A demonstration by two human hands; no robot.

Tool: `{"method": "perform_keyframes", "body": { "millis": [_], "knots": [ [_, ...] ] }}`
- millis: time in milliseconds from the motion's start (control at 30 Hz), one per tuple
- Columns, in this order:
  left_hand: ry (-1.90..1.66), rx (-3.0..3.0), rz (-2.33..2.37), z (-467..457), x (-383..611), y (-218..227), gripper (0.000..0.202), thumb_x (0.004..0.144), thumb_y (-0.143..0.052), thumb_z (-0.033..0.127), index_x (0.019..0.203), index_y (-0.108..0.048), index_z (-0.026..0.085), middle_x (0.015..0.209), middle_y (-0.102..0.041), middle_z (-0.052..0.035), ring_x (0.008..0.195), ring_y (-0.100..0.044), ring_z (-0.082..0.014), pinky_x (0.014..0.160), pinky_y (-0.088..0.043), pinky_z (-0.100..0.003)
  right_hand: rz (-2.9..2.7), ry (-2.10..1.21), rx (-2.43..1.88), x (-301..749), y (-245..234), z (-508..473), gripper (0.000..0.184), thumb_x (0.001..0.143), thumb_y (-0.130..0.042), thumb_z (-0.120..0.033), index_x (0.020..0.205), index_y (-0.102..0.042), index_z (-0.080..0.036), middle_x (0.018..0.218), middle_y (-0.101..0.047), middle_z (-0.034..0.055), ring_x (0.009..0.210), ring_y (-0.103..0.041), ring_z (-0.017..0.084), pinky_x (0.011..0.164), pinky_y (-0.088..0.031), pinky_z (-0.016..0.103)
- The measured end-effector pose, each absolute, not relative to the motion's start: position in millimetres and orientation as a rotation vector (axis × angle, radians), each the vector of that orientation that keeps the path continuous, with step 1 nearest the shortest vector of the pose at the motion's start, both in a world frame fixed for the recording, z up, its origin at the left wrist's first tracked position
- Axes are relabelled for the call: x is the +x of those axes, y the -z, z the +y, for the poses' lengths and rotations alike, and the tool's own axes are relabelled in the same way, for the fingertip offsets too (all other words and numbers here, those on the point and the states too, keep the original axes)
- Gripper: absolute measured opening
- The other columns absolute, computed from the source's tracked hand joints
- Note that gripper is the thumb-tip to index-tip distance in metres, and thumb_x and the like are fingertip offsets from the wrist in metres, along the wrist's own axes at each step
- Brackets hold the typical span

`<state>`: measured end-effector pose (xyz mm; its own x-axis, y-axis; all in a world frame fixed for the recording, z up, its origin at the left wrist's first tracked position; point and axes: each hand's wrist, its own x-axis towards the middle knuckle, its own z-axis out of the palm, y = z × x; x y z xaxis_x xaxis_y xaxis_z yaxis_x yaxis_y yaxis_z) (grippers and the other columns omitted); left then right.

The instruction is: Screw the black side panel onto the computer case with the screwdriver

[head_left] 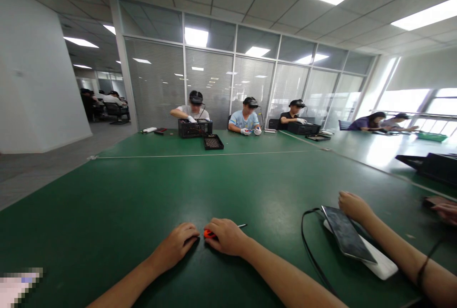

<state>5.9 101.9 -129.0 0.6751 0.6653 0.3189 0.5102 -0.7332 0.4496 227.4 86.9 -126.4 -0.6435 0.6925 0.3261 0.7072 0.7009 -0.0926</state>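
My right hand (226,236) rests low on the green table with its fingers wrapped round a screwdriver (210,234). The orange-red end of its handle shows at the fingertips, and its thin metal shaft sticks out past the back of the hand. Just to the left, my left hand (178,241) lies on the tabletop, apart from the screwdriver. Its fingers are loosely bent, a gap shows between thumb and fingers, and nothing can be seen in it.
On my right lie a dark phone (346,234) on a white case (380,260) and a black cable (314,265), beside a neighbour's arm (385,236). Across the green table (160,179), several people work at black boxes (194,128). A pixelated pink item (17,286) is at lower left.
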Motion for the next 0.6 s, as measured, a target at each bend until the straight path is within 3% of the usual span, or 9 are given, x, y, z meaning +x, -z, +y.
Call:
{"method": "perform_keyframes", "body": {
  "millis": [600],
  "knots": [
    [-0.669,2.584,0.936,102.0,5.5,129.9,0.022,0.088,-0.042,0.021,0.098,-0.062,0.021,0.097,-0.06,-0.0046,0.091,-0.053,-0.0159,0.085,-0.042,-0.029,-2.575,0.064,-1.091,227.6,128.6,87.9,0.027,0.085,-0.048,-0.037,0.105,-0.053,-0.019,0.091,-0.058,0.0043,0.081,-0.054,0.016,0.07,-0.038,0.025]
  ]
}}
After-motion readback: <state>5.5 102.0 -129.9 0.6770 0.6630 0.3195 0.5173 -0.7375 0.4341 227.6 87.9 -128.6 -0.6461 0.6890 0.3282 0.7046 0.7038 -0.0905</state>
